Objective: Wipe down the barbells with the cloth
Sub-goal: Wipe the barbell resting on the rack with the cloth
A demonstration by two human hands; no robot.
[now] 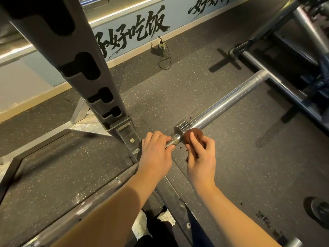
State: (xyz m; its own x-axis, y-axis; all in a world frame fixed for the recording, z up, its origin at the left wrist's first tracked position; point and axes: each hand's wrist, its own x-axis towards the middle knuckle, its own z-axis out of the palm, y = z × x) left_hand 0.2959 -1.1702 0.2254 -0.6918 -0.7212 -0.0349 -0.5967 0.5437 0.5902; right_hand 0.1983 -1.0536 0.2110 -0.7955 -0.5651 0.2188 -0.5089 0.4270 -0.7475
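A steel barbell (222,104) runs from the lower left toward the upper right, its smooth sleeve ending in a ridged collar (183,126). My left hand (156,150) grips the knurled shaft (173,142) just left of the collar. My right hand (200,155) pinches a small reddish-brown cloth (193,135) and presses it against the collar's near side. The shaft behind my left hand and forearm is hidden.
A grey rack upright (71,65) with slotted hooks stands at left on a checker-plate foot (85,123). Another bar (277,82) and a machine frame lie at upper right. A weight plate (318,211) lies at lower right. Dark crumbs dot the rubber floor (240,204).
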